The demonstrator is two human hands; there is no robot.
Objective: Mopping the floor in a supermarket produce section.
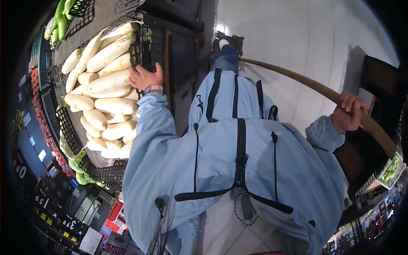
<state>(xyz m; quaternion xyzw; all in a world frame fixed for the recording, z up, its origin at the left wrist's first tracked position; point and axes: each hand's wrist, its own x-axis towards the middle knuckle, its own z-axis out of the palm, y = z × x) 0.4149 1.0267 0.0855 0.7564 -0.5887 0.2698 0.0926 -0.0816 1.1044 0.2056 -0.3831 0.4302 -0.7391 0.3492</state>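
Note:
My left hand (144, 77) rests on the rim of a black plastic crate (143, 47), fingers curled over its edge beside a pile of long white radishes (106, 91). A watch sits on that wrist. My right hand (349, 112) is closed around a long wooden handle (297, 80) that runs from the right down to a broom head (229, 40) on the floor by my foot. I wear a light blue jacket with black straps.
Green peppers (59, 21) lie in a crate at the top left. Leafy greens (83, 176) and price signs (63, 221) sit at the lower left. A pale tiled floor (297, 34) spreads ahead; dark shelving (378, 80) stands at the right.

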